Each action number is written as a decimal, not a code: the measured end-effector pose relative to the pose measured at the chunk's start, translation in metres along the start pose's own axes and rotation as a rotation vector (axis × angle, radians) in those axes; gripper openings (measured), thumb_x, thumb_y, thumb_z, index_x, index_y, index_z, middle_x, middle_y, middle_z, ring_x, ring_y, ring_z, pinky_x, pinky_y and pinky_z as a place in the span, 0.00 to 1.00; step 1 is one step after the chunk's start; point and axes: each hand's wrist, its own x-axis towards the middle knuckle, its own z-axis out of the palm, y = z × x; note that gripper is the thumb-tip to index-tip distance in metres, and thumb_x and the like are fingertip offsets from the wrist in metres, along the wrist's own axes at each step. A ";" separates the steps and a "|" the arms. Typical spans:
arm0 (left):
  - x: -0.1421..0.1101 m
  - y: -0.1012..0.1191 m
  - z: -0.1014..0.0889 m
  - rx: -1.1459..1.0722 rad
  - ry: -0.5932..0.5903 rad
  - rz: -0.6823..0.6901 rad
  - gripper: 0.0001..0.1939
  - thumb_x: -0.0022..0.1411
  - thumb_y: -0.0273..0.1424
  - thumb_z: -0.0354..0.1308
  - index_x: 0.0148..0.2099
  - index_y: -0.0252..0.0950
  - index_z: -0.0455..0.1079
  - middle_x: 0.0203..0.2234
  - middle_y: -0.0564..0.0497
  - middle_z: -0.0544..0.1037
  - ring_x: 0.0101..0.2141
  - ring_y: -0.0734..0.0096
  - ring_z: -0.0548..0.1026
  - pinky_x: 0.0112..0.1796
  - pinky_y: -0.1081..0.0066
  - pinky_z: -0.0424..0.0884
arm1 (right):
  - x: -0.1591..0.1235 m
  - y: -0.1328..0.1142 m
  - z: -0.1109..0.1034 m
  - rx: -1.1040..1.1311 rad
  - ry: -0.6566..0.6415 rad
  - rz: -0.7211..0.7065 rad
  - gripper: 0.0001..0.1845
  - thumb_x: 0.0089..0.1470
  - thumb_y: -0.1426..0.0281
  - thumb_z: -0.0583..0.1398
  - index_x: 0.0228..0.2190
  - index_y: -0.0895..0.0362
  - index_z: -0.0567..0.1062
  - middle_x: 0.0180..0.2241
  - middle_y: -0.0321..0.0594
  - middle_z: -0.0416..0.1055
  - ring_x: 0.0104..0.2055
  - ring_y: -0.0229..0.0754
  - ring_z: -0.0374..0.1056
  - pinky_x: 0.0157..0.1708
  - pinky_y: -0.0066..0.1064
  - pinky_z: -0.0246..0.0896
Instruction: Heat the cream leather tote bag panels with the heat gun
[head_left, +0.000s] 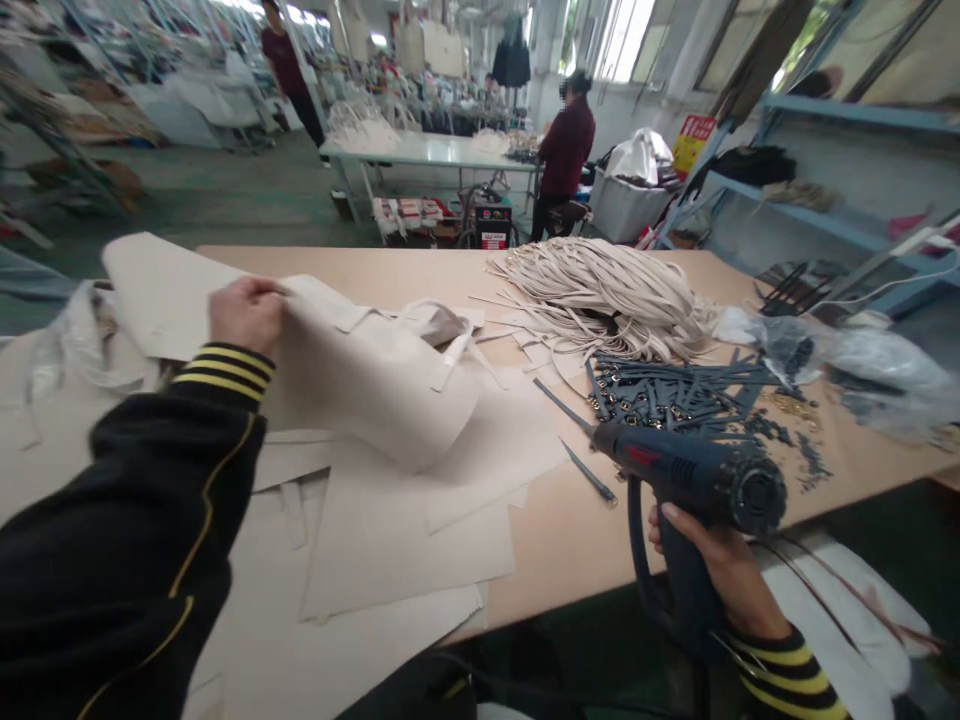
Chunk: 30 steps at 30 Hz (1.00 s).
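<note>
Cream bag panel [375,385] curls up off the table [555,570] left of centre, with a short strap [456,350] lying across its far end. It looks light and only semi-stiff, probably a coated fabric or thin synthetic leather that bends in a soft roll yet keeps some shape. It should lift easily, and a straight edge seems the safer place to take hold, since the curved belly could crease under pressure. The left hand [246,316] has it by the top edge, fingers curled over in a narrow hold, with the thumb hidden behind the material. That arm reaches forward over a spread of cut sheets [405,550], back of the hand upward, in a black sleeve [127,520] with yellow stripes at the cuff. The right hand [709,570] sits low, just off the table's near edge, its fingers closed firmly round the handle of a dark blue heat gun [694,465]. The gun's slim nozzle points left over the table. Farther along lie a heap of cream straps [600,295], dark strap pieces with metal buckles [660,395] and a plastic bag [847,365], while a co-worker [566,150] stands well beyond the table.
</note>
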 end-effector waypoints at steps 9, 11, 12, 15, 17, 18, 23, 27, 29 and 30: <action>-0.039 -0.124 -0.039 0.385 -0.528 -0.059 0.11 0.42 0.29 0.46 0.25 0.33 0.69 0.18 0.53 0.72 0.28 0.70 0.69 0.34 0.76 0.65 | 0.042 -0.016 0.038 -0.035 -0.270 -0.002 0.15 0.43 0.61 0.63 0.29 0.60 0.73 0.25 0.40 0.72 0.28 0.44 0.68 0.31 0.34 0.65; -0.040 -0.126 -0.046 0.367 -0.543 -0.045 0.15 0.45 0.32 0.45 0.32 0.33 0.70 0.21 0.53 0.74 0.28 0.71 0.69 0.33 0.77 0.65 | 0.046 -0.028 0.046 0.022 -0.311 -0.019 0.14 0.43 0.62 0.63 0.30 0.58 0.73 0.27 0.40 0.72 0.28 0.44 0.67 0.29 0.34 0.65; -0.035 -0.123 -0.054 0.359 -0.532 -0.037 0.17 0.47 0.34 0.45 0.34 0.32 0.70 0.23 0.53 0.74 0.28 0.71 0.69 0.33 0.77 0.65 | 0.047 -0.033 0.051 0.033 -0.324 -0.019 0.14 0.43 0.62 0.63 0.31 0.57 0.73 0.27 0.40 0.72 0.27 0.44 0.67 0.28 0.34 0.65; -0.010 -0.106 -0.081 0.416 -0.415 0.024 0.18 0.51 0.37 0.46 0.37 0.30 0.69 0.27 0.50 0.74 0.30 0.72 0.70 0.35 0.76 0.65 | 0.051 -0.045 0.066 -0.002 -0.365 -0.006 0.15 0.44 0.61 0.62 0.33 0.57 0.72 0.28 0.41 0.72 0.28 0.45 0.67 0.26 0.34 0.64; 0.010 -0.090 -0.093 0.557 -0.255 0.089 0.18 0.53 0.38 0.46 0.38 0.30 0.69 0.30 0.48 0.74 0.33 0.70 0.70 0.38 0.72 0.65 | 0.054 -0.049 0.079 -0.045 -0.419 -0.018 0.15 0.46 0.61 0.61 0.34 0.57 0.71 0.29 0.41 0.72 0.29 0.44 0.67 0.30 0.35 0.64; 0.020 -0.083 -0.095 0.636 -0.180 0.123 0.19 0.55 0.39 0.46 0.40 0.29 0.68 0.31 0.47 0.74 0.35 0.67 0.70 0.39 0.69 0.64 | 0.055 -0.050 0.087 -0.078 -0.452 -0.033 0.15 0.47 0.61 0.60 0.34 0.58 0.71 0.29 0.41 0.72 0.30 0.44 0.67 0.32 0.35 0.64; 0.066 -0.069 -0.078 0.758 -0.088 0.299 0.22 0.61 0.38 0.42 0.46 0.21 0.60 0.40 0.39 0.71 0.44 0.60 0.66 0.44 0.58 0.60 | 0.056 -0.047 0.145 -0.253 -0.654 -0.082 0.15 0.50 0.60 0.57 0.31 0.60 0.72 0.25 0.41 0.71 0.28 0.43 0.66 0.30 0.35 0.61; 0.047 -0.079 -0.059 0.698 0.000 0.387 0.18 0.59 0.31 0.46 0.47 0.22 0.60 0.48 0.33 0.63 0.51 0.53 0.57 0.47 0.53 0.55 | 0.050 -0.038 0.199 -0.217 -0.772 -0.113 0.15 0.49 0.59 0.57 0.29 0.60 0.72 0.24 0.41 0.71 0.27 0.43 0.66 0.30 0.35 0.60; -0.002 -0.089 -0.047 0.656 -0.002 0.445 0.18 0.60 0.31 0.45 0.49 0.25 0.60 0.50 0.33 0.60 0.52 0.54 0.56 0.49 0.53 0.54 | 0.049 -0.038 0.214 -0.278 -0.744 -0.171 0.15 0.49 0.60 0.58 0.27 0.61 0.72 0.23 0.41 0.71 0.27 0.43 0.66 0.31 0.35 0.60; -0.034 -0.096 -0.041 0.634 -0.072 0.503 0.18 0.60 0.31 0.43 0.50 0.27 0.61 0.50 0.34 0.60 0.52 0.56 0.57 0.49 0.55 0.54 | 0.050 -0.040 0.217 -0.323 -0.736 -0.195 0.15 0.48 0.60 0.58 0.26 0.61 0.73 0.22 0.41 0.71 0.27 0.43 0.66 0.31 0.36 0.59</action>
